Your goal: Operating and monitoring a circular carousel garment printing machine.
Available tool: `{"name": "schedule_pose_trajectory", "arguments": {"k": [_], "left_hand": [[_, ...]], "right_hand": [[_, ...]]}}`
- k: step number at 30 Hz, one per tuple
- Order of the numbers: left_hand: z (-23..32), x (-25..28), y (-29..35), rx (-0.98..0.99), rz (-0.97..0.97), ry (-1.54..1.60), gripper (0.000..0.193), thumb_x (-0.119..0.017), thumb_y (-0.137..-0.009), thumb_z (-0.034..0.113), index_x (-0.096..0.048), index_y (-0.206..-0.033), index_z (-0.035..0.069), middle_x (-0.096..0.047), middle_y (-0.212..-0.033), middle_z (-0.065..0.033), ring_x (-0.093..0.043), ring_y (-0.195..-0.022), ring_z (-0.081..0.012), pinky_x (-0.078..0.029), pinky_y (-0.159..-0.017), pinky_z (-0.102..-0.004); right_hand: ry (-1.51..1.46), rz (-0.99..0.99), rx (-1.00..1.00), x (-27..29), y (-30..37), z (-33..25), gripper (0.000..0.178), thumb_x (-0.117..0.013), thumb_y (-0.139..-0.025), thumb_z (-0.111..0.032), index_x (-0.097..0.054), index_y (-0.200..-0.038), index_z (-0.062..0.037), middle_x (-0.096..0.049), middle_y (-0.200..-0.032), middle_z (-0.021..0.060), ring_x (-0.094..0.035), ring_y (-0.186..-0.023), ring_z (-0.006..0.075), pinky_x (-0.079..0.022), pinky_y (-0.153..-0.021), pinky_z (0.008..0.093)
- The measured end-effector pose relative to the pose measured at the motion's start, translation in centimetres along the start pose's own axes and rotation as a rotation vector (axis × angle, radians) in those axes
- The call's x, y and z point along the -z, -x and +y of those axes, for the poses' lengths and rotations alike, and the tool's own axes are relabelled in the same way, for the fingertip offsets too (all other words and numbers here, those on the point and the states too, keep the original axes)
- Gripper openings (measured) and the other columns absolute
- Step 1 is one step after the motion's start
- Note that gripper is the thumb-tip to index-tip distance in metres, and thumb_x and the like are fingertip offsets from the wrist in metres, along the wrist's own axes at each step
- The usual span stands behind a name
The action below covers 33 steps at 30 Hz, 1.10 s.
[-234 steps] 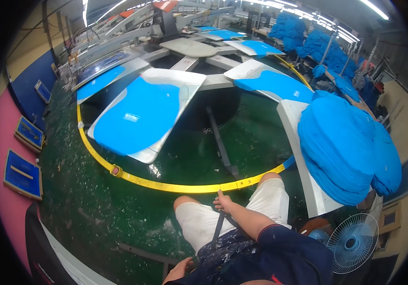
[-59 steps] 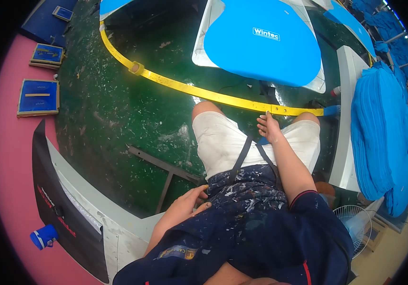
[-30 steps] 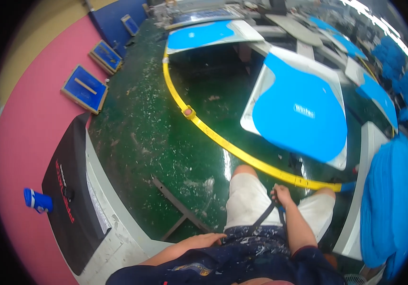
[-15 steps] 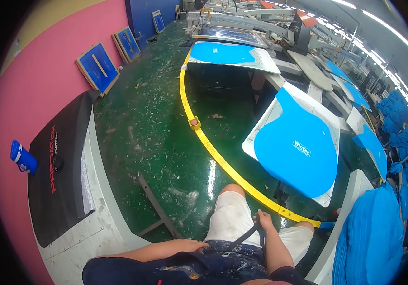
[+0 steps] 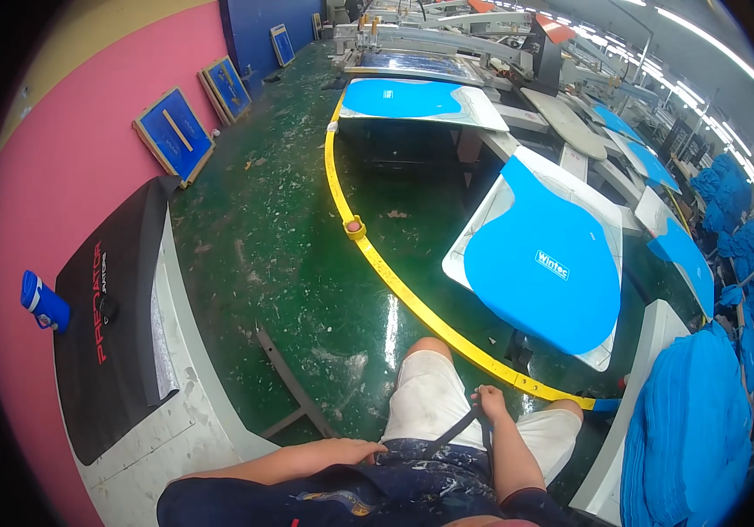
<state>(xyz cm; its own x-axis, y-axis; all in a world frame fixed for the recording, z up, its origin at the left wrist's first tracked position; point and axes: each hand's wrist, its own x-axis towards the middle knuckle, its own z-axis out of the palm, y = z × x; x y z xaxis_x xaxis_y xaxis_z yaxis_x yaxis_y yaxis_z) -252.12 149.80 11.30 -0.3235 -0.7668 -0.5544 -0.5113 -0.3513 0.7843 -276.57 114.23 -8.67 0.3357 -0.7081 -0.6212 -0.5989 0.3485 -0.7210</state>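
My right hand (image 5: 491, 402) is closed around a dark strap (image 5: 456, 430) that loops up from my waist, just above my thighs. My left hand (image 5: 358, 451) lies at my waist on the dark clothing, its fingers stretched out and nothing visible in it. Ahead to the right is a white pallet (image 5: 457, 263) with a bright blue fabric piece (image 5: 539, 294) spread on it, bearing a small white print. Neither hand touches the fabric. To my right, a tall stack of blue fabric pieces (image 5: 684, 430) rests beside a pale panel (image 5: 627, 395).
A yellow curved rail (image 5: 403, 294) runs in front of my knees. More pallets (image 5: 491, 110) with blue pieces ring the machine. At left, a black cover (image 5: 122, 307) lies on a white machine body near a blue jug (image 5: 43, 301). Framed screens (image 5: 173, 136) lean against the pink wall.
The view has shifted slightly, so the machine and fabric stack sit a little differently in the picture. My hands keep nearly the same pose, the right still gripping the strap.
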Motion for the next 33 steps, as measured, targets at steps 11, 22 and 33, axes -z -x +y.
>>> {"name": "schedule_pose_trajectory", "arguments": {"k": [11, 22, 33], "left_hand": [[-1.5, -0.6, -0.5, 0.012, -0.032, 0.116, 0.058, -0.051, -0.101, 0.036, -0.037, -0.153, 0.016, -0.061, -0.129, -0.0112, -0.059, -0.123, -0.0286, -0.044, -0.105, -0.0372], [1.0, 1.0, 0.6, 0.127, -0.101, 0.089, 0.058, -0.046, -0.102, 0.042, -0.035, -0.156, 0.022, -0.056, -0.139, -0.0126, -0.052, -0.133, -0.0268, -0.037, -0.111, -0.0361], [1.5, 1.4, 0.6, 0.006, 0.008, 0.127, 0.057, -0.054, -0.099, 0.04, -0.042, -0.15, 0.018, -0.058, -0.137, -0.0146, -0.059, -0.126, -0.0276, -0.045, -0.106, -0.0363]], "right_hand": [[1.026, 0.001, -0.276, -0.2, -0.4, 3.0, 0.04, -0.056, -0.095, -0.028, -0.066, -0.129, -0.0074, -0.059, -0.141, 0.0172, -0.057, -0.13, 0.0337, -0.049, -0.103, 0.0436], [0.96, 0.032, -0.172, -0.5, 1.9, 1.0, 0.038, -0.055, -0.094, -0.022, -0.067, -0.126, -0.0063, -0.062, -0.134, 0.0214, -0.061, -0.124, 0.0367, -0.05, -0.102, 0.046], [0.88, 0.124, 0.047, 0.2, 2.0, 0.5, 0.028, -0.058, -0.091, -0.021, -0.071, -0.115, -0.0146, -0.069, -0.117, 0.021, -0.067, -0.111, 0.0394, -0.054, -0.093, 0.0489]]}}
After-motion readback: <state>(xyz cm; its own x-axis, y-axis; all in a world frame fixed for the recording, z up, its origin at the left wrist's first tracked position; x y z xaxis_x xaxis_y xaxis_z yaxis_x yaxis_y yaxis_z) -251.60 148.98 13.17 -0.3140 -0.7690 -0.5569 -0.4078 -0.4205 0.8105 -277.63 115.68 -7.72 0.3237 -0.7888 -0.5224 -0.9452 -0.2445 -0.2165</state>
